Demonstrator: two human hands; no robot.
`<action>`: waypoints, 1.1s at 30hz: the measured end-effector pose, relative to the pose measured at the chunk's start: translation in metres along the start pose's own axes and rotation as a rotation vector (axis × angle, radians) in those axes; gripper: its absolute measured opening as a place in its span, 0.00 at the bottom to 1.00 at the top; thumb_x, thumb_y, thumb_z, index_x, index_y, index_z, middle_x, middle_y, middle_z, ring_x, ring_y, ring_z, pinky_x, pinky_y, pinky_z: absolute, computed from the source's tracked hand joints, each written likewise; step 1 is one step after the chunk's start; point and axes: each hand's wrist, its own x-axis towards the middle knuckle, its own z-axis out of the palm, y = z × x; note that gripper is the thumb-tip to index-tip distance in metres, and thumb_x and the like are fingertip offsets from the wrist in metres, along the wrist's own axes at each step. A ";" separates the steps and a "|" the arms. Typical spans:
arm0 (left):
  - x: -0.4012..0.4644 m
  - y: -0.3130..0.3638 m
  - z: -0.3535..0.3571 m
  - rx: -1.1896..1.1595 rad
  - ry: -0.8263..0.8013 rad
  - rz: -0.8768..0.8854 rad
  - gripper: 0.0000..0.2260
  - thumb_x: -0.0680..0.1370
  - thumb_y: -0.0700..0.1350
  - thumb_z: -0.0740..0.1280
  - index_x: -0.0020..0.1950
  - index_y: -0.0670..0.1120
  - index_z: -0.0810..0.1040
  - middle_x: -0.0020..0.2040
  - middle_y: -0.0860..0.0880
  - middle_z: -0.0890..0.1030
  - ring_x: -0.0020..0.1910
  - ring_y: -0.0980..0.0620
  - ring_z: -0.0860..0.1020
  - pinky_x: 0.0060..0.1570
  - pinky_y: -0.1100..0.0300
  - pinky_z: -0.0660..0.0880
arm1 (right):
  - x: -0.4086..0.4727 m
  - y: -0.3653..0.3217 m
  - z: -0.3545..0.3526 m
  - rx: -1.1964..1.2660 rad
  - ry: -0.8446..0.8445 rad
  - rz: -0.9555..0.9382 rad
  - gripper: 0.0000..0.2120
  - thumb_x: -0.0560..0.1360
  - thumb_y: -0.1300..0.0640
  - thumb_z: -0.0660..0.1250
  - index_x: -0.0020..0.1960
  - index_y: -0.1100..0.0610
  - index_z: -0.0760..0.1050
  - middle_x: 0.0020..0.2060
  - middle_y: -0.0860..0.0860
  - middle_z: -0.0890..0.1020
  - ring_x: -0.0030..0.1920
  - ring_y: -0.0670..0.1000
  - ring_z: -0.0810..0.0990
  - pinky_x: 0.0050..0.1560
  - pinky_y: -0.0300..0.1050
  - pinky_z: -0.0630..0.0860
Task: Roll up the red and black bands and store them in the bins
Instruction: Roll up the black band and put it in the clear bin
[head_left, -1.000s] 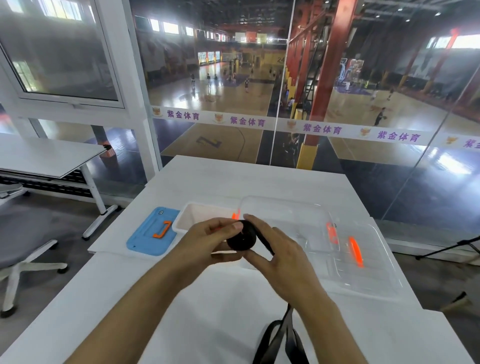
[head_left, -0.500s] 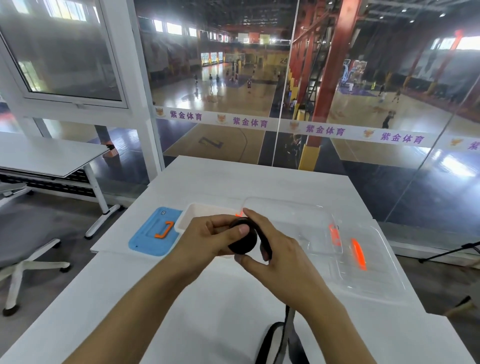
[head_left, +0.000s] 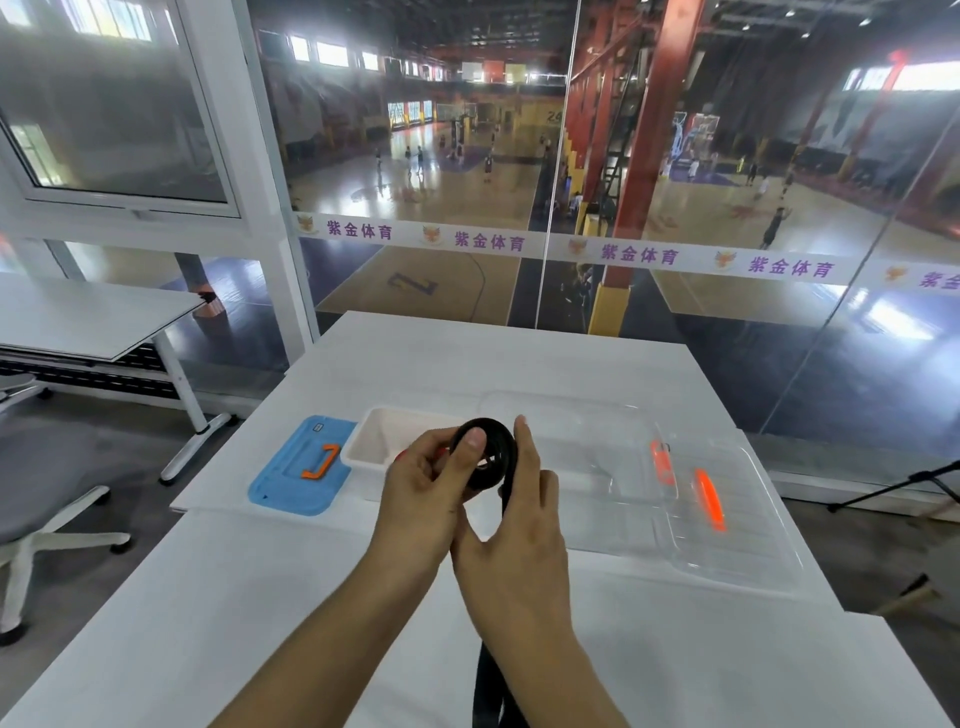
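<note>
I am looking across a white table (head_left: 260, 597) set against glass walls, a sports hall lying below. At far left a blue lid (head_left: 296, 475) with an orange handle is lying flat beside the cream bin (head_left: 376, 441) — I judge it is standing open to take a roll. My left hand (head_left: 426, 493) is pinching the black band (head_left: 485, 452), thumb pressing the flat, rubbery coil so it cannot spring loose, while my right hand (head_left: 514, 525) is gripping its loose tail, which is trailing down off the table's near edge. Further right the clear bin (head_left: 597, 452) is sitting open — glossy, thin-walled — beside its ribbed clear lid (head_left: 737, 525).
</note>
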 end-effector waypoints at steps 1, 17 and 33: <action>-0.002 -0.002 0.001 0.020 -0.016 -0.015 0.13 0.77 0.50 0.70 0.56 0.43 0.82 0.48 0.46 0.88 0.51 0.48 0.87 0.49 0.62 0.81 | 0.000 0.001 0.000 0.000 0.005 0.010 0.44 0.77 0.44 0.70 0.79 0.30 0.42 0.56 0.39 0.65 0.48 0.41 0.71 0.52 0.41 0.77; -0.009 -0.015 -0.017 -0.104 -0.145 -0.130 0.20 0.73 0.49 0.71 0.61 0.39 0.78 0.51 0.38 0.87 0.49 0.36 0.86 0.60 0.46 0.78 | 0.018 0.017 -0.023 -0.078 -0.059 -0.117 0.34 0.72 0.37 0.72 0.73 0.31 0.60 0.53 0.39 0.74 0.52 0.44 0.79 0.54 0.44 0.80; -0.002 -0.003 -0.044 -0.059 -0.416 -0.304 0.20 0.78 0.47 0.70 0.67 0.40 0.76 0.58 0.36 0.84 0.57 0.37 0.84 0.55 0.48 0.81 | 0.030 0.027 -0.049 -0.044 -0.371 -0.215 0.30 0.73 0.41 0.75 0.70 0.25 0.66 0.49 0.43 0.79 0.49 0.44 0.78 0.51 0.37 0.74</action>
